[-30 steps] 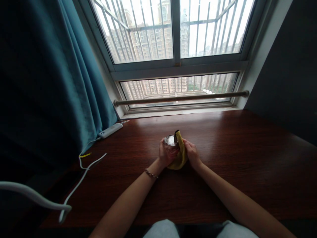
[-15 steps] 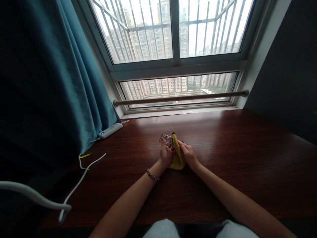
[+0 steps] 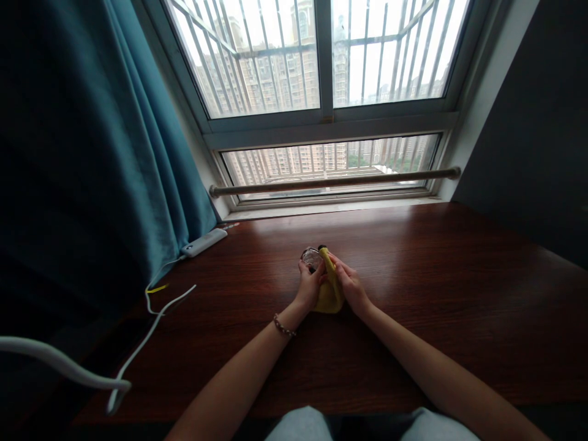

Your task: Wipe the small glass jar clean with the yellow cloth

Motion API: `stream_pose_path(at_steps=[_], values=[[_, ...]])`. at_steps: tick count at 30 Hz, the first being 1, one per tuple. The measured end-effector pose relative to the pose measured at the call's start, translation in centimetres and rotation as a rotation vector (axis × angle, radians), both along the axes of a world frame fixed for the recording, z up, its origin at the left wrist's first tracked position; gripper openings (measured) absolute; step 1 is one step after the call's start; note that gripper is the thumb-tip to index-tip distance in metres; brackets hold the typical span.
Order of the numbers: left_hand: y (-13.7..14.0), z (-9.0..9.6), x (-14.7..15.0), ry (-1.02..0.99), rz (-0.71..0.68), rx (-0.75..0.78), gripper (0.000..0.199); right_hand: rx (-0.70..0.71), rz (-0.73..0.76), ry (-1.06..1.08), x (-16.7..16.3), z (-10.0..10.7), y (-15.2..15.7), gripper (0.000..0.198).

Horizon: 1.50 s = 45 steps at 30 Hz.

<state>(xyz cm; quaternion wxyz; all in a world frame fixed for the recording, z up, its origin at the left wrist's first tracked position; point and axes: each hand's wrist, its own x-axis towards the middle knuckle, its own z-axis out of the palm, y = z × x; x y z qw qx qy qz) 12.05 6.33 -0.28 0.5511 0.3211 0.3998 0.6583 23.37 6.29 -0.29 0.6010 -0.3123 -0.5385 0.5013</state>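
Above the middle of the table, my left hand (image 3: 309,283) is closed around a clear item with a thin dark rim (image 3: 311,257). It resembles a pair of glasses, but its kind cannot be made out for certain. A limp yellow cloth (image 3: 329,298) hangs between my two hands, with a small black piece at its top end; whether it is a pouch or a flat cloth is unclear. My right hand (image 3: 348,284) grips this cloth from the right side, fingers pressed along it. Part of the clear item is hidden behind the cloth and my left fingers.
The reddish-brown wooden table (image 3: 436,294) reaches to the window sill. At the back left lies a white power strip (image 3: 204,242), near a blue curtain (image 3: 160,184). White cables (image 3: 151,324) run along the left side. A metal rail (image 3: 335,182) crosses the window.
The clear item has turned in my left hand and now looks rounder. My left thumb has shifted right, towards the cloth. The right hand has hardly moved.
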Motion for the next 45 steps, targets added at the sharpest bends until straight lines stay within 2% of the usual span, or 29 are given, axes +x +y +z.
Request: stream_pose_path(at_steps=[4,10,13,17,22,26,29,32,35,38,40,42,45], values=[[-0.1,0.0,-0.1,0.097,-0.026,0.058,0.063,-0.005,-0.007,0.044,0.0,0.2,-0.1,0.052],[-0.3,-0.1,-0.1,0.238,-0.094,0.052,0.065,0.041,-0.08,0.062,0.2,0.6,0.2,0.045],[-0.7,0.2,-0.1,0.337,-0.156,0.107,0.059,0.022,-0.102,0.082,0.2,0.5,0.5,0.043],[-1.0,0.6,-0.2,0.399,-0.154,0.128,0.048,-0.032,-0.106,0.096,0.4,0.4,0.8,0.045],[-0.9,0.0,-0.5,0.231,-0.289,0.046,0.054,-0.101,-0.124,0.069,0.3,0.3,0.8,0.043],[-0.6,-0.4,-0.7,0.141,-0.378,-0.028,0.061,-0.04,-0.131,0.014,0.2,0.2,0.5,0.039],[-0.6,-0.1,-0.8,0.074,-0.41,-0.053,0.065,0.005,-0.111,-0.012,0.2,0.1,0.4,0.039],[-0.6,0.7,-0.7,-0.032,-0.356,-0.063,0.064,0.018,-0.081,-0.04,0.2,-0.1,0.4,0.041],[-0.6,1.3,-0.6,-0.183,-0.239,-0.094,0.059,0.009,-0.058,-0.063,0.2,-0.3,0.3,0.04],[-0.1,1.5,-1.1,-0.358,-0.121,-0.168,0.057,-0.003,-0.043,-0.096,0.1,-0.4,0.1,0.038],[0.4,1.3,-1.7,-0.451,-0.103,-0.233,0.061,0.004,-0.047,-0.131,0.1,-0.3,-0.1,0.037],[1.0,1.1,-2.4,-0.508,-0.105,-0.276,0.064,0.055,-0.045,-0.189,0.0,-0.2,-0.2,0.034],[1.7,0.8,-2.9,-0.571,-0.061,-0.265,0.061,0.194,-0.009,-0.269,-0.2,-0.2,-0.5,0.03]])
